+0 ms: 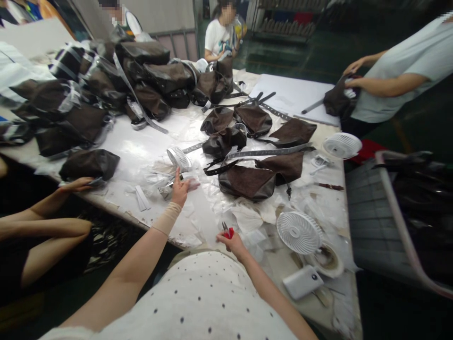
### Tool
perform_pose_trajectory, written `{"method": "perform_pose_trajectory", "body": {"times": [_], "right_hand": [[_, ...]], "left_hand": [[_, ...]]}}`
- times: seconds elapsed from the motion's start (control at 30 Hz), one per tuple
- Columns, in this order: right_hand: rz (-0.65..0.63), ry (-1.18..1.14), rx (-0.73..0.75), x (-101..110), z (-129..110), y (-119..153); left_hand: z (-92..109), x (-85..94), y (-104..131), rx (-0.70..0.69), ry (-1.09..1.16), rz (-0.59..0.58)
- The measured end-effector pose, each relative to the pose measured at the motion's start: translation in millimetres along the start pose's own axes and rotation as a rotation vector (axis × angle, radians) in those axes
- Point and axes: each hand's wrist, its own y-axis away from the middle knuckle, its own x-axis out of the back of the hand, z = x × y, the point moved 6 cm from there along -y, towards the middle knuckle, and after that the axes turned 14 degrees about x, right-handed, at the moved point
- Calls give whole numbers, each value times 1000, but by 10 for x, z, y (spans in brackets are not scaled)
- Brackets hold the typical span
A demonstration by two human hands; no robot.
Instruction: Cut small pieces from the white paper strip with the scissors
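Observation:
My right hand (234, 243) is closed around red-handled pliers (228, 232), their metal jaws pointing up and away from me. Farther forward, my left hand (180, 191) reaches over the table with its index finger stretched out at a small white fan (179, 158); its thumb side is blurred. Clear plastic sheeting (205, 208) lies beside and below that hand, and a shiny metallic item (165, 190) is just left of it. Beyond my hands, a dark brown bag (247, 182) with a black strap lies on its side, among several similar bags (223, 140).
A large heap of brown bags (141, 71) covers the back left. On the right are a white fan (299, 231), a tape roll (327, 259), a white phone-like device (303, 282) and a wheeled bin (375, 212). A co-worker's hand (79, 184) touches a bag at left; another person handles a bag (336, 99).

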Motion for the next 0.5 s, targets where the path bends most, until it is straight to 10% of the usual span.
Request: {"method": "perform_pose_trajectory", "body": {"times": [0.23, 0.5], "right_hand": [[181, -15, 171, 232, -852, -351], [233, -132, 459, -59, -1876, -672]], "left_hand": [[200, -499, 338, 18, -241, -247], [100, -842, 726, 21, -389, -427]]}}
